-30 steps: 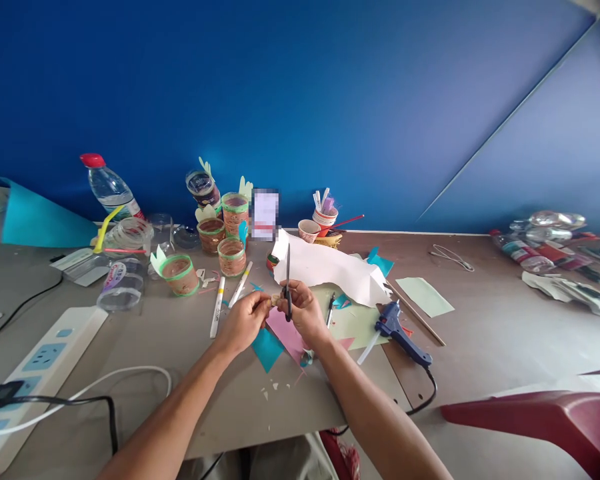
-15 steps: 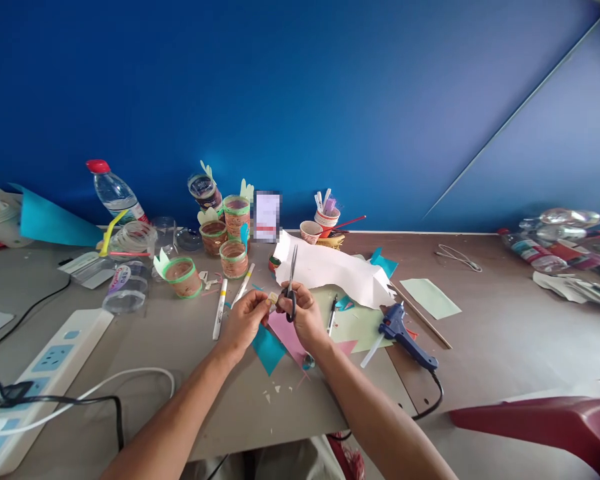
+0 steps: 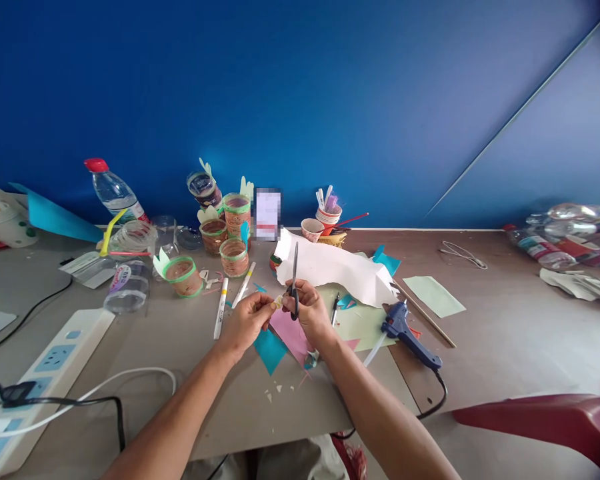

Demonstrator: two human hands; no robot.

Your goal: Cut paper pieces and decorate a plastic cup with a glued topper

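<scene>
My right hand (image 3: 310,310) grips black scissors (image 3: 295,270) with the blades pointing up and away from me. My left hand (image 3: 245,321) pinches a small pale yellow scrap of paper (image 3: 279,301) right beside the scissor handles. Both hands hover just above the table over a pink sheet (image 3: 289,331) and a teal triangle of paper (image 3: 269,349). Small paper clippings (image 3: 275,390) lie on the table below my hands.
A blue glue gun (image 3: 405,327) with its cord lies to the right. White paper (image 3: 340,267), pale green sheets (image 3: 434,295), two marker pens (image 3: 221,307), decorated cups (image 3: 183,275), a water bottle (image 3: 113,190) and a power strip (image 3: 40,373) surround the hands. A red chair (image 3: 545,420) stands at the lower right.
The view shifted slightly. The scissors tilted a little to the right and my hands stayed together over the coloured paper.
</scene>
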